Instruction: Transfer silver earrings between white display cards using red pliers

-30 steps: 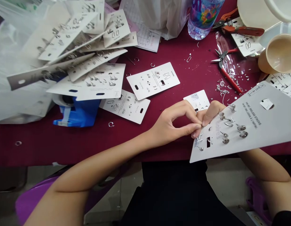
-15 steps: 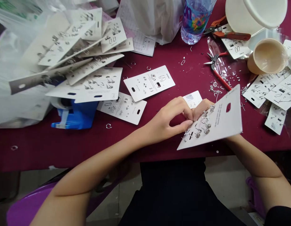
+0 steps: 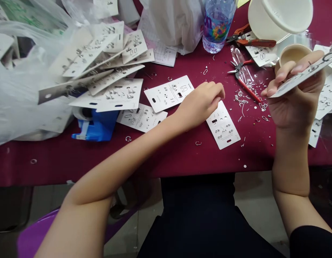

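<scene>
My right hand (image 3: 294,107) is raised at the right, its fingers closed round the edge of a white earring card (image 3: 302,76) seen almost edge-on. Metal earrings stick out along that card. Over the middle of the table, my left hand (image 3: 202,102) has its fingers curled in a pinch; whatever they hold, if anything, is hidden. Just beneath and right of it lies another earring card (image 3: 222,134) with several small earrings. A further earring card (image 3: 167,94) rests flat to the left of the left hand, partly over a second one (image 3: 141,117).
Many carded earrings (image 3: 120,95) lean in a pile beside a plastic bag (image 3: 26,104) and a blue tape dispenser (image 3: 101,125). Red-handled pliers (image 3: 248,86), orange-handled cutters (image 3: 257,43), a water bottle (image 3: 218,27), a white tub (image 3: 281,18) and a beige cup (image 3: 292,53) stand or lie behind.
My right hand has lifted the earring card up and to the right, away from my left hand. The left hand has risen slightly, and the card on the table beneath now shows.
</scene>
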A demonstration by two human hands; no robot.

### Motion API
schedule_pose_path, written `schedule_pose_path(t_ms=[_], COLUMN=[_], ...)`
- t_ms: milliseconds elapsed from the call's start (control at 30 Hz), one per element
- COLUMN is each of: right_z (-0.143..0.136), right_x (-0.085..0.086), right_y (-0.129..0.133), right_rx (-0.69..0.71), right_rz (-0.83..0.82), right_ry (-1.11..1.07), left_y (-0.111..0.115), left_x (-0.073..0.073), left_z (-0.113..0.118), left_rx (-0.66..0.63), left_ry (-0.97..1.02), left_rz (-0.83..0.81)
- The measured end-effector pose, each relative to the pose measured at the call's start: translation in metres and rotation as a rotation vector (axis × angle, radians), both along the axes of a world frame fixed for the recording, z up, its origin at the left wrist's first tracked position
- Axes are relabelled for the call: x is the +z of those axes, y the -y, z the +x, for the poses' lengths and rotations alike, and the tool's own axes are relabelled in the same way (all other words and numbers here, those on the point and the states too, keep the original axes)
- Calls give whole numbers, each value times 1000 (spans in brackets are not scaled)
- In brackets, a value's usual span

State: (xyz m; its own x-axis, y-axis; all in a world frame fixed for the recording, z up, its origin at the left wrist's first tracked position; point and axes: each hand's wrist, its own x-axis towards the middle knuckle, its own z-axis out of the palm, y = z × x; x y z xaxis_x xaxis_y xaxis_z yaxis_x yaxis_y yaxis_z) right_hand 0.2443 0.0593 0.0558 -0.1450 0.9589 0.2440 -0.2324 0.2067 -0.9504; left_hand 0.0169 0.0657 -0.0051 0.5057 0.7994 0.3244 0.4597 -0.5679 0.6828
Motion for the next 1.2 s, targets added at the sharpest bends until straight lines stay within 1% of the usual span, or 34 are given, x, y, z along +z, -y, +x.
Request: schedule_pose_path(t_ms=[67,133,200,267,400,500,633,767,867,967,1033,1100,1167,1200], right_z=[4,5,5,6,7,6,5,5,3,-5,-12,-21,-28,-32], right_x=[0,-3,-7,-8,-7,-6,-3,-6,-12,-13,-11,-10,-11,-12], right_y=[-2,-3,-4,-4,-6,-8,-5,-5,-6,-1,6,14,20,23], right_rx=[-17,-7,-22,-63,-109,-114,-94,-46,5,80,152,249,357,405], right_rz=[-12,-16,-14,-28,-92,-65,-101,-77,2,20,-9,-15,-29,-41], right_ry=[-21,-55,-64,-43,3,-40,-48,-57,-77,-69,-54,-91,-140,-157], left_y=[-20,-38,-52,-60,-65,-66,-65,-65,-63,-49,-30,-7,16,26], left_x=[-9,-17,-22,-23,-23,-23,-27,-32,-28,-12,3,18,31,36], left_z=[16,35,54,69,86,92,101,106,100,75,50,25,5,-1], left_rx=[1,-15,-49,-77,-107,-78,-60,-68,-112,-121,-104,-89,-49,-24], left_ry=[-36,-34,-12,-11,-87,-114,-52,-99,-47,94,206,358,494,566], left_rz=[-49,-76,-52,-21,-5,-18,-17,-7,19,-28,-107,-220,-355,-396])
